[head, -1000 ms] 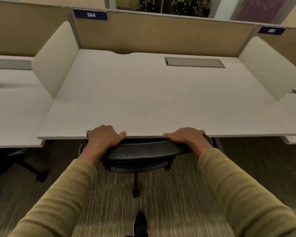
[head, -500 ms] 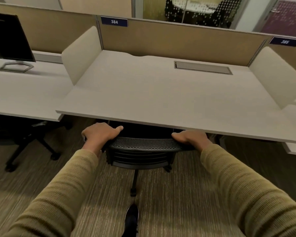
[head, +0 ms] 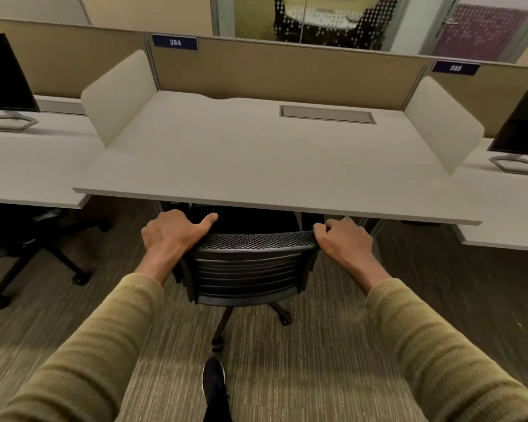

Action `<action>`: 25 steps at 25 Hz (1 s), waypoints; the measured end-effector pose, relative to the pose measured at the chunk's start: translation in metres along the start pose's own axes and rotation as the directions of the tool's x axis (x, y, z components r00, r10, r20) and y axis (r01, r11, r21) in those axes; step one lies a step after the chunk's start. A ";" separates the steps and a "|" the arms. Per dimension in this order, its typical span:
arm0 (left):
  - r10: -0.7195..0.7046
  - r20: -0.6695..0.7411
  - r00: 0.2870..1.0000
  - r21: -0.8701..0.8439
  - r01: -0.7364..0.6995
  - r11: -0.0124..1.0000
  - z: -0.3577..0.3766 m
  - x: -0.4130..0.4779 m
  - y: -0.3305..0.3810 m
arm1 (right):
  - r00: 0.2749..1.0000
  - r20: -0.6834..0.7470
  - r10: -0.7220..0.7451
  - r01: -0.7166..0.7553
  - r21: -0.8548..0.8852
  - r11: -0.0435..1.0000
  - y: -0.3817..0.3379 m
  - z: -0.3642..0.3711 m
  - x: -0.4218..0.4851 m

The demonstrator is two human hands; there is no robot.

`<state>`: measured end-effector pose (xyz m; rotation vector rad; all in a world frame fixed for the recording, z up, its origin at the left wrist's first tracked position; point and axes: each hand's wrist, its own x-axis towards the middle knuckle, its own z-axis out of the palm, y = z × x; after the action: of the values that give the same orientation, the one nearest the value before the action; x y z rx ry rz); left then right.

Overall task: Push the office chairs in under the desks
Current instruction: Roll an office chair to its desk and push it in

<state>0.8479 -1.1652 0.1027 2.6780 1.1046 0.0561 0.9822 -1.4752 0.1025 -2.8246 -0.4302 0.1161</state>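
A black mesh-backed office chair [head: 250, 269] stands in front of the pale desk [head: 256, 166] marked 384, its seat tucked under the desk's front edge. My left hand [head: 173, 231] rests on the left top corner of the backrest with the thumb stretched out. At the right top corner my right hand [head: 345, 240] has its fingers curled over the backrest. The chair's seat is hidden under the desk; one leg and castors show below.
Another black chair [head: 28, 248] sits under the left desk, which carries a monitor [head: 0, 77]. A second monitor [head: 521, 126] stands on the right desk. Cream side screens [head: 116, 95] flank the middle desk. My shoe [head: 214, 379] is on the striped carpet.
The view has pulled back and risen, so more of the backrest and both neighbouring desks show. My hands keep hold of the backrest top; its distance from the desk edge looks larger.
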 end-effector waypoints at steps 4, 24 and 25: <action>0.044 0.012 0.999 0.017 -0.044 0.999 0.014 0.004 0.033 | 0.997 -0.036 0.062 -0.062 -0.023 0.998 0.036 -0.003 0.013; 0.329 0.030 0.944 -0.093 -0.325 0.941 0.056 0.090 0.139 | 0.982 -0.121 0.147 -0.143 0.043 0.989 0.111 -0.040 0.122; 0.336 0.033 0.941 -0.098 -0.331 0.938 0.055 0.094 0.143 | 0.981 -0.117 0.152 -0.148 0.041 0.988 0.112 -0.040 0.124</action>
<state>1.0205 -1.2094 0.0782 2.7364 0.6065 0.0972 1.1360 -1.5507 0.1046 -2.8106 -0.1870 -0.0166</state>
